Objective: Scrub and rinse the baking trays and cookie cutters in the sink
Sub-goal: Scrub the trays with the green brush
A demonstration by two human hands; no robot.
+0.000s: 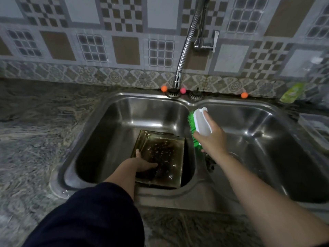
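A square, dark, stained baking tray (165,150) lies in the left basin of the steel double sink (99,122), with another tray edge showing under it. My left hand (145,164) reaches down into the tray, thumb on its left rim and fingers flat on its wet bottom. My right hand (211,139) is raised over the divider between the basins, holding a white scrub brush (201,123) with green bristles that face left toward the tray. No cookie cutters are visible.
A flexible chrome faucet hose (187,45) hangs from the tiled wall above the sink's back rim; no water runs. Two drain strainers (195,95) and small coloured balls sit on the back ledge. A green packet (292,92) and clear container (315,127) stand right. Granite counter (35,122) surrounds.
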